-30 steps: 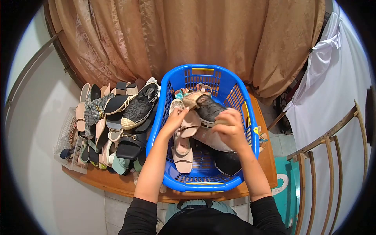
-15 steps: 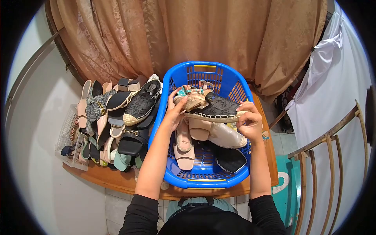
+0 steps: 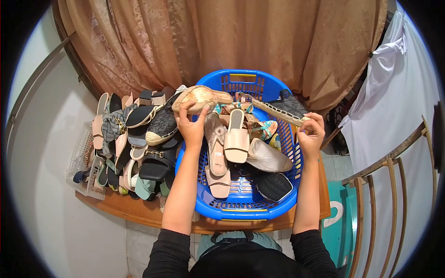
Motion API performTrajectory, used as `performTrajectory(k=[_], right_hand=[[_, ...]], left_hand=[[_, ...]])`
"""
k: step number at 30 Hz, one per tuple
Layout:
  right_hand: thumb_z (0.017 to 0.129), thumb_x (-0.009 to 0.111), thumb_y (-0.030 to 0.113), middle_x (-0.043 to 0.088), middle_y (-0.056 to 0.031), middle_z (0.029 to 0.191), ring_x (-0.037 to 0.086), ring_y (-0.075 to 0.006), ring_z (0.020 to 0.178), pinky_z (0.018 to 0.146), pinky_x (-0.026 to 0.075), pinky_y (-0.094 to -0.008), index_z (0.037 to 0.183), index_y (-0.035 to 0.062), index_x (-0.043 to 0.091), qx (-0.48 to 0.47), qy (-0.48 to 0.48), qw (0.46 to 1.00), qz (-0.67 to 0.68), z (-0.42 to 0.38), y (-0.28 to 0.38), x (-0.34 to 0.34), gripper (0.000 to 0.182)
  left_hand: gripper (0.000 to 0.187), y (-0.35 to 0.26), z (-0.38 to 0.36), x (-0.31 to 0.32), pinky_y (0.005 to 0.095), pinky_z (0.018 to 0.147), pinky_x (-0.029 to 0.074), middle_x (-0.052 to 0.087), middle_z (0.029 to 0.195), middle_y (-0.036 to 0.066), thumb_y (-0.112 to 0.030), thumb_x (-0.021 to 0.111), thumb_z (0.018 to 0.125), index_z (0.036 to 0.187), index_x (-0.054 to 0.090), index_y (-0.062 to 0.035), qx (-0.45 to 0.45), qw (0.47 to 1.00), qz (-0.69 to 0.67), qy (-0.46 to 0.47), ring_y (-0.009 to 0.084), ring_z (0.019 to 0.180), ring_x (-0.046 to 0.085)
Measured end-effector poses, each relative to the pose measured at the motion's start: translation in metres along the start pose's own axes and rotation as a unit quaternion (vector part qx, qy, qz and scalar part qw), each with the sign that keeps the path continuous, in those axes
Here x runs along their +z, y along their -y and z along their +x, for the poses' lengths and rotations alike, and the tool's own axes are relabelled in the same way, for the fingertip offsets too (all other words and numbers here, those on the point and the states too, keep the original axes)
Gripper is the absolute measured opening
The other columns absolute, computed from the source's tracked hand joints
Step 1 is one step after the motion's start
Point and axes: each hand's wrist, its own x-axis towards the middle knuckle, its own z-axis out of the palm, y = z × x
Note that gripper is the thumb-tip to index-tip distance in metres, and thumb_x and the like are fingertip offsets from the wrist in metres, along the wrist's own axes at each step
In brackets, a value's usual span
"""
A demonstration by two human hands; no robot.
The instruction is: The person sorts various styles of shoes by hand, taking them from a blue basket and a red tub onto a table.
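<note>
My left hand (image 3: 191,123) is closed on a tan-soled shoe (image 3: 201,96), lifted over the basket's left rim with its worn sole showing; its upper is mostly hidden. Pinched by the toe end in my right hand (image 3: 312,133) is a black espadrille (image 3: 277,110) with a braided rope sole, tilted above the basket's right side. Below both hands, the blue laundry basket (image 3: 245,215) holds a beige slide sandal (image 3: 237,150), a pink sandal (image 3: 217,160), a metallic flat shoe (image 3: 270,157), a black square-toed shoe (image 3: 274,186) and patterned turquoise-and-orange footwear (image 3: 264,129).
Left of the basket, a pile of shoes includes another black espadrille (image 3: 162,127) and a black slide (image 3: 156,164). A white plastic crate (image 3: 76,160) stands beside it. The wooden table (image 3: 125,211) has a curved front edge. Wooden rails (image 3: 371,173) rise at right.
My hands have moved apart. The left has gone up and left with the tan-soled shoe, the right slightly right with the black espadrille, uncovering the sandals in the basket.
</note>
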Motion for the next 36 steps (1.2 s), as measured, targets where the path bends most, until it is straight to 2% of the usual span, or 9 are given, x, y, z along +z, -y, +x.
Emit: performTrajectory(k=[11,14,17,21,27,28,30,34,36], right_hand=[[0.054,0.063,-0.003,0.06,-0.0058,0.091,0.052,-0.0263,0.095,0.083,0.042,-0.0365,0.061,0.0077,0.06,-0.044,0.06,0.992,-0.105,-0.003,-0.001,0.011,0.013],[0.057,0.065,-0.003,0.059,-0.0044,0.094,0.052,-0.0271,0.096,0.087,0.04,-0.0383,0.068,0.0115,0.062,-0.161,0.179,0.944,-0.227,-0.002,-0.003,0.023,0.019],[0.058,0.069,0.001,0.057,-0.0042,0.097,0.05,-0.0273,0.102,0.092,0.038,-0.0391,0.071,0.0133,0.065,-0.079,0.351,0.889,-0.283,-0.014,-0.017,0.022,0.018],[0.06,0.072,0.006,0.054,-0.0061,0.104,0.048,-0.0276,0.106,0.094,0.037,-0.0399,0.082,0.0147,0.066,-0.019,0.418,0.847,-0.329,-0.032,0.003,0.025,0.024],[0.055,0.083,0.034,0.048,-0.0135,0.123,0.04,-0.0372,0.119,0.097,0.034,-0.0478,0.134,0.0249,0.036,-0.054,0.47,0.797,-0.377,-0.06,0.028,0.062,0.092],[0.055,0.083,0.034,0.048,-0.0135,0.123,0.04,-0.0372,0.119,0.097,0.034,-0.0478,0.134,0.0249,0.036,-0.053,0.469,0.796,-0.378,-0.067,0.022,0.062,0.092],[0.054,0.084,0.036,0.04,-0.0125,0.135,0.033,-0.0422,0.126,0.098,0.03,-0.0522,0.141,0.0364,0.023,-0.079,0.551,0.615,-0.558,-0.078,0.011,0.064,0.107],[0.052,0.085,0.032,0.042,-0.0049,0.136,0.035,-0.0375,0.127,0.096,0.033,-0.0536,0.14,0.0422,0.022,-0.051,0.601,0.561,-0.567,-0.061,0.01,0.071,0.109],[0.05,0.085,0.03,0.045,-0.0039,0.131,0.039,-0.0336,0.123,0.093,0.035,-0.0531,0.139,0.0406,0.025,-0.03,0.59,0.612,-0.526,-0.054,0.004,0.065,0.107]], left_hand=[[0.039,-0.012,-0.014,0.008,0.0403,0.086,0.044,0.051,0.109,0.017,-0.009,0.077,0.066,0.101,0.06,-0.0123,0.147,0.971,0.136,0.131,0.0351,0.101,0.052],[0.034,0.0,-0.014,0.011,0.0411,0.092,0.043,0.047,0.12,0.02,-0.004,0.071,0.069,0.1,0.061,-0.0127,0.119,0.959,0.191,0.174,0.0379,0.108,0.05],[0.032,0.017,-0.019,0.01,0.0412,0.097,0.04,0.043,0.129,0.023,0.0,0.066,0.071,0.1,0.063,-0.0131,0.069,0.941,0.215,0.253,0.0396,0.115,0.047],[0.021,0.013,-0.022,0.01,0.0413,0.1,0.036,0.047,0.126,0.02,-0.004,0.064,0.069,0.088,0.07,-0.0129,0.053,0.94,0.232,0.245,0.0368,0.116,0.046],[0.024,-0.004,-0.021,0.005,0.0396,0.097,0.037,0.057,0.113,0.012,-0.003,0.055,0.058,0.069,0.073,-0.0136,0.117,0.951,0.157,0.237,0.0328,0.109,0.049],[0.024,-0.004,-0.022,0.006,0.0397,0.095,0.039,0.057,0.111,0.012,-0.002,0.055,0.058,0.069,0.072,-0.0134,0.107,0.951,0.134,0.258,0.0323,0.107,0.05],[0.021,-0.008,-0.025,0.007,0.0385,0.085,0.045,0.061,0.096,0.012,-0.002,0.054,0.06,0.07,0.07,-0.011,0.122,0.945,0.111,0.283,0.0298,0.095,0.056],[0.017,-0.029,-0.04,0.015,0.0358,0.073,0.049,0.062,0.072,0.01,-0.002,0.054,0.065,0.072,0.067,-0.0086,0.134,0.908,0.051,0.394,0.0274,0.075,0.06],[0.021,-0.045,-0.06,0.019,0.0352,0.065,0.051,0.063,0.075,0.008,-0.001,0.054,0.064,0.078,0.067,-0.01,0.146,0.862,0.022,0.485,0.0249,0.072,0.062]])
